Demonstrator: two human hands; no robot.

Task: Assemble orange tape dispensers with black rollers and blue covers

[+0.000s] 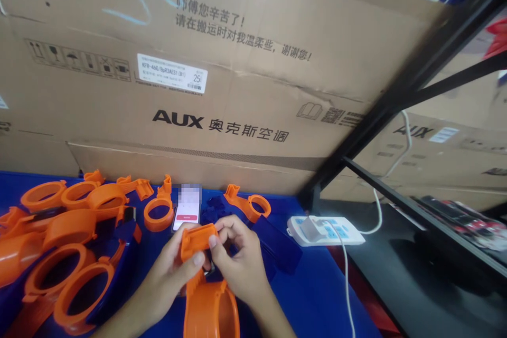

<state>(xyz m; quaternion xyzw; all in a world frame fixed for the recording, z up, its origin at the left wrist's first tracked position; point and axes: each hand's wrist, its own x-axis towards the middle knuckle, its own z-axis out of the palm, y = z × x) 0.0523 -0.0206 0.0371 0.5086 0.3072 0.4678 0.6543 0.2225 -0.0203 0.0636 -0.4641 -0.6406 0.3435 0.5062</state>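
Note:
Both my hands are closed on one orange plastic tape dispenser [209, 309] at the bottom middle. My left hand [174, 264] grips its upper end from the left, thumb across the front. From the right, my right hand [241, 256] pinches the same end between thumb and fingers. The dispenser's wide ring hangs below my hands, toward me. Whether a small part is also between my fingers, I cannot tell. Just behind my left hand lies a phone [187, 208] with a lit screen. Another orange tape dispenser [253, 207] lies behind my right hand.
Several orange dispensers [85, 288] are heaped on the left of the blue table surface [317, 296]. Dark blue pieces [279, 245] lie right of my hands. A white power strip [325, 231] with a cable sits farther right. Large cardboard boxes [237, 90] and a black rack post [380, 111] stand behind.

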